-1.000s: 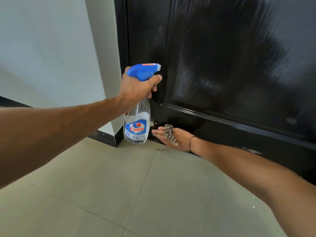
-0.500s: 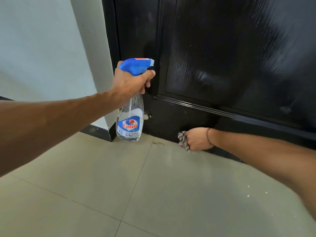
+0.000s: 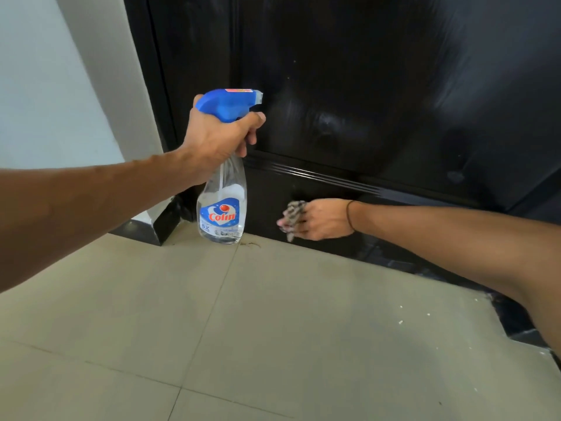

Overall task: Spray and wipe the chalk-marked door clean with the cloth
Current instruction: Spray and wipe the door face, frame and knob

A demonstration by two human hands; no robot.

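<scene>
Nearest ground: pale beige floor tiles (image 3: 273,329) with grey grout lines, a few white flecks (image 3: 400,322) scattered toward the right, near the door's foot.

Left hand (image 3: 218,138) wrapped round the neck of a clear plastic spray bottle with blue trigger head and blue "Colin" label (image 3: 223,205); forefinger over the trigger, nozzle facing the door. Bottle hangs upright, clear of the floor, roughly a third full of clear liquid.

Right hand (image 3: 321,220), thin dark band at the wrist, grips a small bunched black-and-white patterned cloth (image 3: 293,215) and presses it against the bottom rail of the glossy black panelled wooden door (image 3: 379,86), just above the floor line and below the ridged moulding (image 3: 318,177).

Door surface: faint grey smears and streaks on the raised panel above the moulding; a dull round spot further right. Cannot tell whether these are chalk residue, drying spray or reflections.

Behind and left: black door frame, white wall (image 3: 45,86) with dark skirting.

Judgement on the step in hand, wiping the low rail:
- Keep the cloth flat under the fingers rather than balled, for wider contact.
- Work along the rail in overlapping passes, then into the moulding grooves, where chalk would likely lodge.
- Refold to a clean face once grey.
- Spray sparingly; runoff would drip onto the tiles.
</scene>
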